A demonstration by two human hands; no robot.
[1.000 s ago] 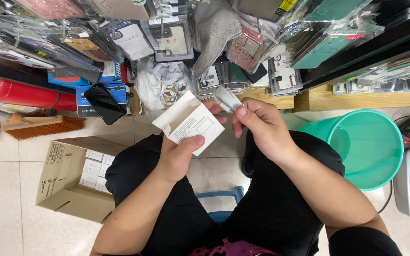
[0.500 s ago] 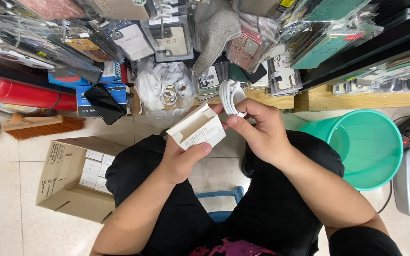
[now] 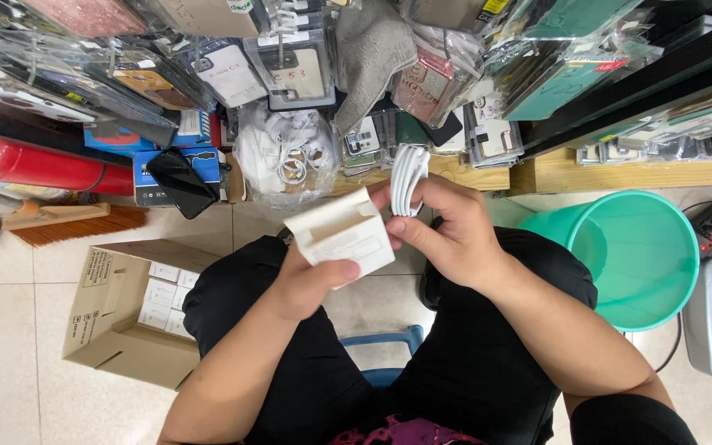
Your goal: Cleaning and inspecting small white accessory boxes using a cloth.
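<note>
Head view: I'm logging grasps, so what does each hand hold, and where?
Left hand holds the small white box by its lower side; right hand pinches the coiled white cable at its lower end.

Small white box [image 3: 341,235], coiled white cable [image 3: 406,179]

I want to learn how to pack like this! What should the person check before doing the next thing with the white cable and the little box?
1. Box held firmly: ok. The left hand grips the small white box with the thumb on its front.
2. Cable bundled: ok. The coiled white cable sits as a neat loop in the right hand.
3. Box open: ok. Its flap stands up at the top.
4. Inside of the box free: cannot tell, it is hidden.
5. Cable lined up with the opening: not ok. The coil is beside the box, above its right edge.
6. Cardboard carton within reach: ok. It sits open on the floor by the left knee, with white boxes inside.
</note>
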